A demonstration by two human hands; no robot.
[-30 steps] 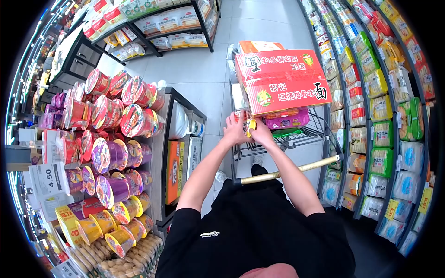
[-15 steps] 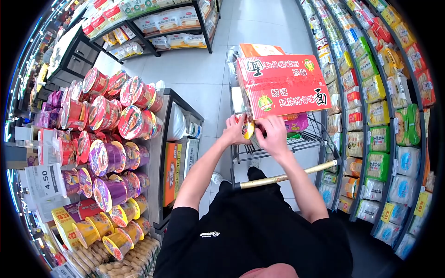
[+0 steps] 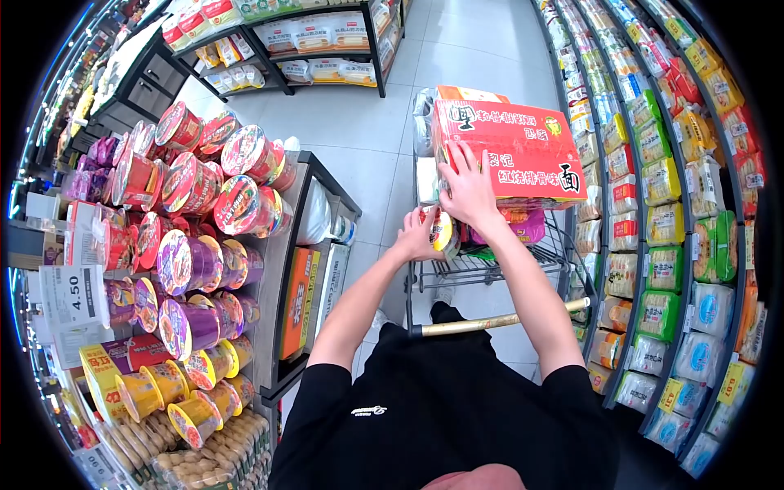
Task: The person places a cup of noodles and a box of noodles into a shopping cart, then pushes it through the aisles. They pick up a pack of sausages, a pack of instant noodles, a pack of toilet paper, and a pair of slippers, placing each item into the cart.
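My left hand [image 3: 417, 237] is closed around a round instant noodle cup [image 3: 443, 232] with a yellow and red lid, low at the near left side of the shopping cart. Palm down, my right hand [image 3: 470, 186] rests with its fingers apart on the left part of a red cardboard carton [image 3: 531, 147] and holds nothing. The carton lies across the cart. Beneath its near edge, a purple package [image 3: 531, 228] shows beside wire bars. The carton hides most of what lies under it.
The cart's handle bar [image 3: 506, 317] crosses in front of my body. On my left, a display of red, purple and yellow noodle cups [image 3: 189, 261] stands close. Shelves of packaged noodles [image 3: 661, 224] run along the right. A low shelf [image 3: 322, 69] stands ahead.
My right hand has moved from beside the noodle cup up onto the carton's top, fingers spreading. My left hand stays on the cup. The view has shifted slightly.
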